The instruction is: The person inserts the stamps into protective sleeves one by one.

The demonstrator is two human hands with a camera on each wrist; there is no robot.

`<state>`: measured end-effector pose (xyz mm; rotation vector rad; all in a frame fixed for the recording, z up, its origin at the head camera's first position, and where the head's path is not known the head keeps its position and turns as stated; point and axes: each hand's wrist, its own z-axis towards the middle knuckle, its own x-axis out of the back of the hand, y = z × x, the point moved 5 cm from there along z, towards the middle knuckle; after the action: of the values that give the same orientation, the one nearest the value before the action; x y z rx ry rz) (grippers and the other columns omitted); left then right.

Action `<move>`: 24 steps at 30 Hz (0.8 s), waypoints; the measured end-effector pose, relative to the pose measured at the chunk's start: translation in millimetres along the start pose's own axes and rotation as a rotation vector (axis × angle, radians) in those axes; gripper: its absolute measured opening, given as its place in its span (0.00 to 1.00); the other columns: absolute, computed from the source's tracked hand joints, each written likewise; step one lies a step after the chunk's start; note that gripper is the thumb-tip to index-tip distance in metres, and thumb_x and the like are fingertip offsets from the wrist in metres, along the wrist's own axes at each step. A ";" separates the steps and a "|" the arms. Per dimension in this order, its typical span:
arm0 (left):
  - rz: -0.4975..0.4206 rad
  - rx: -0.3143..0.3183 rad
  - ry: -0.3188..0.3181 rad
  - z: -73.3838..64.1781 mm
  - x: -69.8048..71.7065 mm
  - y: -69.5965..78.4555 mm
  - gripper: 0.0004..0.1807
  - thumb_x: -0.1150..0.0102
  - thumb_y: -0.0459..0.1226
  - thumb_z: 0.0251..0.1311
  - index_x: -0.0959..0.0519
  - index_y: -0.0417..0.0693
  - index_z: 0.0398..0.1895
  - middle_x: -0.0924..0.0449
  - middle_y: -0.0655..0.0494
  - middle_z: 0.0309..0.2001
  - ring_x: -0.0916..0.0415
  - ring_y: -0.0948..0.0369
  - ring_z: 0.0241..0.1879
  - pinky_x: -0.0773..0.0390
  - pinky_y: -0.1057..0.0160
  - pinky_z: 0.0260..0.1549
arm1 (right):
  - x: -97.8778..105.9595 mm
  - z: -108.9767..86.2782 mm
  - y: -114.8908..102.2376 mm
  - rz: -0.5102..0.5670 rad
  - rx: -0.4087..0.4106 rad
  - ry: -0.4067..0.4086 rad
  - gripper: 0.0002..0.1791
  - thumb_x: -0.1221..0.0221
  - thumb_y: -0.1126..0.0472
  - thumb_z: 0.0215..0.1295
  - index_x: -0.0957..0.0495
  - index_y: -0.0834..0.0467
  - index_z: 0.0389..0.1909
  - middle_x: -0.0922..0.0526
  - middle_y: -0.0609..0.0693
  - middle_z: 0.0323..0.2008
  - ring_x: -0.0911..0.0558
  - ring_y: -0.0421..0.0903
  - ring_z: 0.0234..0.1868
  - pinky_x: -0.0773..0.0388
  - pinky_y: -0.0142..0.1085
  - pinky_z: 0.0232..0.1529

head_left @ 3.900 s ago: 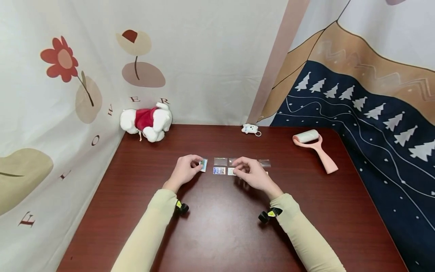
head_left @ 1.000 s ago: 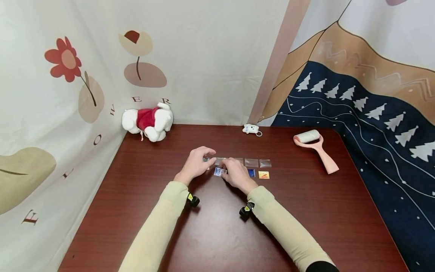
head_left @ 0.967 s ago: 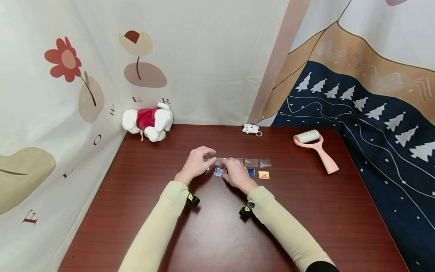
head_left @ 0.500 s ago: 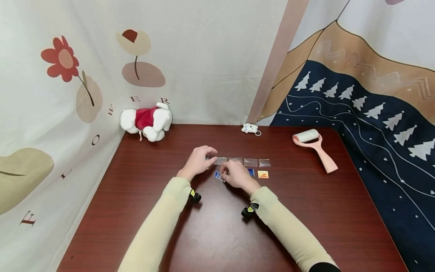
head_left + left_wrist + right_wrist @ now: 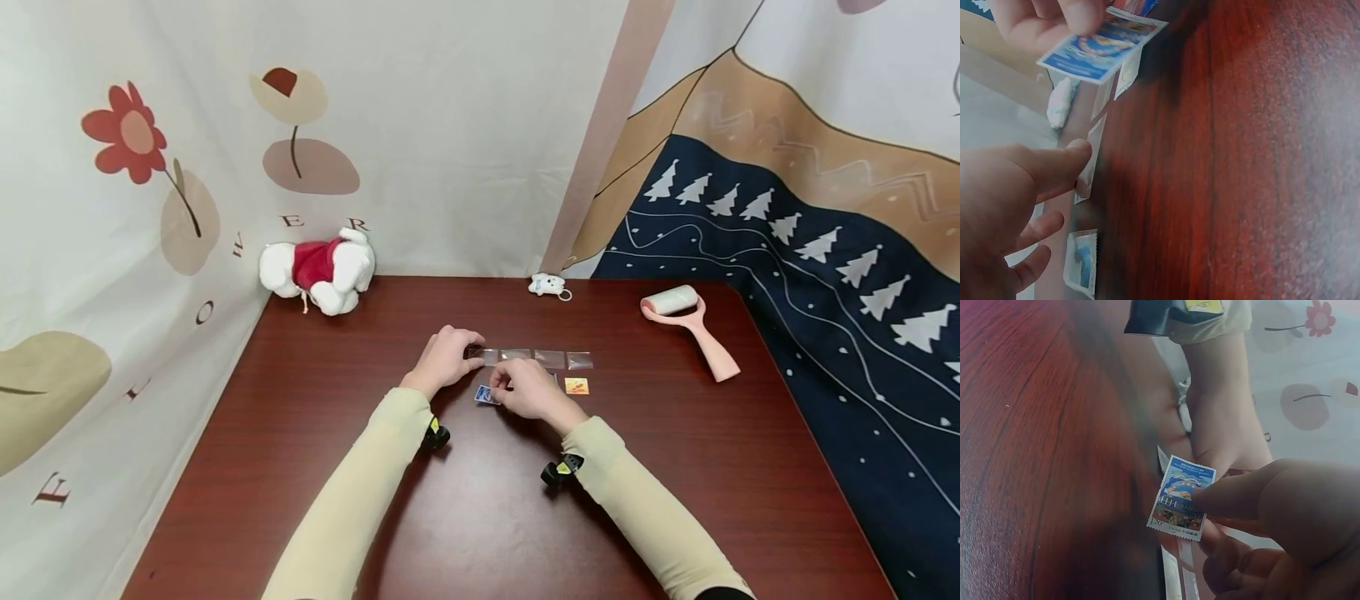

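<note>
My right hand [image 5: 528,390] pinches a blue postage stamp [image 5: 1180,497] by thumb and finger, tilted above the table in front of the sleeve row. My left hand [image 5: 446,360] is at the row's left end, thumb and forefinger apart near a clear plastic sleeve [image 5: 1090,159]. Beside its lower fingers, in the left wrist view, lies another sleeve with a bluish stamp [image 5: 1085,262] inside. More clear sleeves [image 5: 549,359] continue to the right. An orange stamp [image 5: 577,386] lies in front of them; another pale stamp [image 5: 1127,74] shows behind the held one.
At the back left lies a white plush toy [image 5: 318,271] in red. A small white mouse-shaped keyring [image 5: 549,286] sits by the back edge. A pink-handled lint roller [image 5: 693,325] lies at the back right of the brown table [image 5: 480,517].
The left hand has let go of the stamp-filled sleeve and moved right to the row. The right hand has picked up the blue stamp, drawing and turning it toward the front.
</note>
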<state>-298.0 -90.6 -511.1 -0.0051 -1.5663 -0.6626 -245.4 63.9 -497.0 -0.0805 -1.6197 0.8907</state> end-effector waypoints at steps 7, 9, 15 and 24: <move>0.031 -0.015 0.032 1.8 -1.7 1.1 0.16 0.25 0.42 0.64 0.13 0.52 0.54 0.11 0.58 0.51 0.21 0.51 0.49 0.21 0.50 0.51 | 6.8 -3.5 2.5 0.019 0.001 0.007 0.07 0.31 0.63 0.64 0.16 0.49 0.29 0.15 0.39 0.28 0.18 0.38 0.32 0.24 0.43 0.47; 0.031 -0.017 0.038 2.4 -2.3 0.8 0.16 0.25 0.43 0.63 0.13 0.52 0.53 0.11 0.57 0.49 0.21 0.51 0.48 0.21 0.49 0.50 | 8.1 -4.7 4.0 0.035 0.003 0.004 0.07 0.31 0.63 0.64 0.16 0.49 0.29 0.15 0.39 0.28 0.18 0.37 0.32 0.24 0.47 0.53; 0.019 -0.024 0.055 1.7 -2.4 0.1 0.17 0.23 0.44 0.61 0.12 0.51 0.50 0.14 0.55 0.45 0.20 0.51 0.47 0.20 0.49 0.49 | 12.2 -10.1 8.7 0.075 0.006 0.018 0.06 0.32 0.64 0.64 0.16 0.50 0.30 0.14 0.40 0.27 0.17 0.37 0.32 0.22 0.49 0.56; -0.002 -0.009 0.069 0.7 -2.3 -2.9 0.07 0.25 0.38 0.63 0.12 0.51 0.43 0.16 0.58 0.37 0.18 0.57 0.41 0.18 0.54 0.45 | 21.1 -18.1 18.8 0.178 -0.009 0.066 0.03 0.33 0.63 0.68 0.15 0.57 0.34 0.13 0.46 0.29 0.18 0.36 0.29 0.21 0.36 0.38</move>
<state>-299.5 -91.9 -514.4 0.0125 -1.4968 -0.6654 -243.3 96.8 -491.0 -0.2611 -1.5719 1.0068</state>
